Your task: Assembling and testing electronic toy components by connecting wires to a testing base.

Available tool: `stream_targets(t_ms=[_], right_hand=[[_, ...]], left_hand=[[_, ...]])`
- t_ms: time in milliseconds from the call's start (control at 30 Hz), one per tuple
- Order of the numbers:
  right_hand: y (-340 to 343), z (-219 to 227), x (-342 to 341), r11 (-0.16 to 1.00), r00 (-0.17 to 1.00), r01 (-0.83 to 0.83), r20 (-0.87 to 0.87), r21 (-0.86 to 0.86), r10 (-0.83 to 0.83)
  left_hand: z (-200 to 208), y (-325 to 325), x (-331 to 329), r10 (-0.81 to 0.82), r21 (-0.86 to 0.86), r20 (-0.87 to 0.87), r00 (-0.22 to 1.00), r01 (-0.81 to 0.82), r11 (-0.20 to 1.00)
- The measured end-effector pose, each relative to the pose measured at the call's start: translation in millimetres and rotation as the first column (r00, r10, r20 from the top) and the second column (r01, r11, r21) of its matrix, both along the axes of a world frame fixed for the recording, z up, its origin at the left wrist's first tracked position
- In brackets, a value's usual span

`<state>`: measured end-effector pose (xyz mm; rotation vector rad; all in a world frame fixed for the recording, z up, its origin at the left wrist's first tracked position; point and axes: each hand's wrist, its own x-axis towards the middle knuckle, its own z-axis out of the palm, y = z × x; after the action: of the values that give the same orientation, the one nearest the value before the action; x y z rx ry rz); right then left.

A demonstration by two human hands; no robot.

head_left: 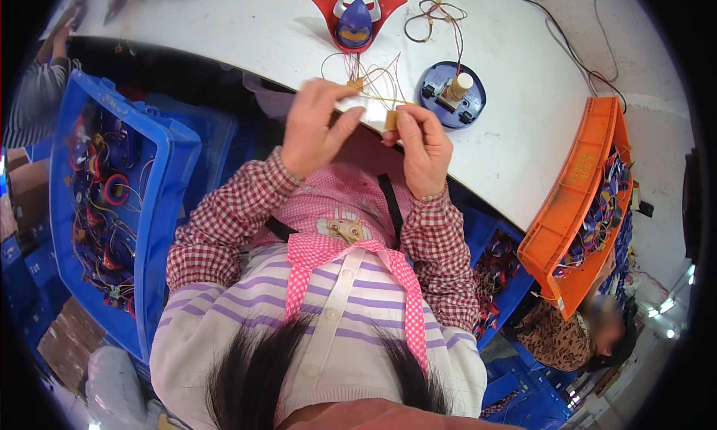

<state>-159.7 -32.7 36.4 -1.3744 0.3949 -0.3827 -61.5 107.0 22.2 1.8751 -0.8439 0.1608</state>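
Observation:
My right hand (426, 148) pinches a small tan block (391, 120) between thumb and fingers at the table's near edge. A thin yellow wire (385, 98) stretches from it toward my left hand (315, 128), whose fingertips hold its other end; this hand is slightly blurred. Just beyond my hands, thin red and white wires (381, 75) lead to a toy head (354, 25) in purple and red with silvery horns, lying on the table. Another small tan piece (356, 83) sits among those wires. A dark blue oval base (452, 94) with a white-topped post lies right of my right hand.
The white table (523, 131) spans the far side, with coiled wires (437, 12) on it. A blue crate (172, 228) of wired parts stands at left, an orange crate (571, 198) at right. Other people (571, 329) are at lower right and far left.

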Motion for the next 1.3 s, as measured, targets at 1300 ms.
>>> stream_targets(t_ms=[1300], right_hand=[[-13.4,-39.8,5.1,0.994,1.000,-0.006,0.009,0.111,0.005]], left_hand=[[2.1,-22.6,115.1,0.311,0.160,-0.488,0.815,-0.267,0.950]])
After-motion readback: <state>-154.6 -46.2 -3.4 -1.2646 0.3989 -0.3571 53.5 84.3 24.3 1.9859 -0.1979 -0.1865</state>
